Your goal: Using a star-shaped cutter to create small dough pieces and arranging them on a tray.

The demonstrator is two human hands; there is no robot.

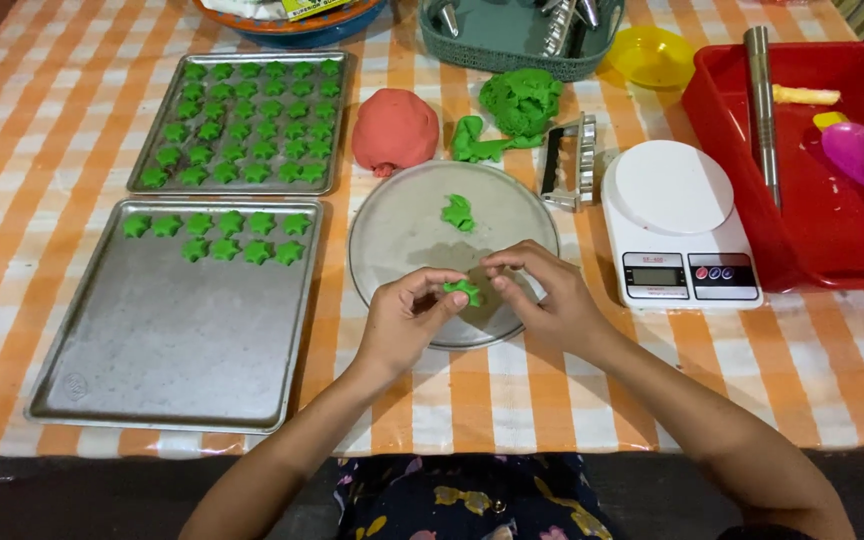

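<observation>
While pinched, both hands' fingertips hold — lightly — green dough star.

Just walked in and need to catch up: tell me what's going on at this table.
A person's left hand and right hand pinch a small green dough star together over a round metal plate. The near tray holds nine stars, the far tray is full, and more green dough sits behind.

An orange-checked table bears two baking trays, a round plate, a white scale and a red tub.
</observation>
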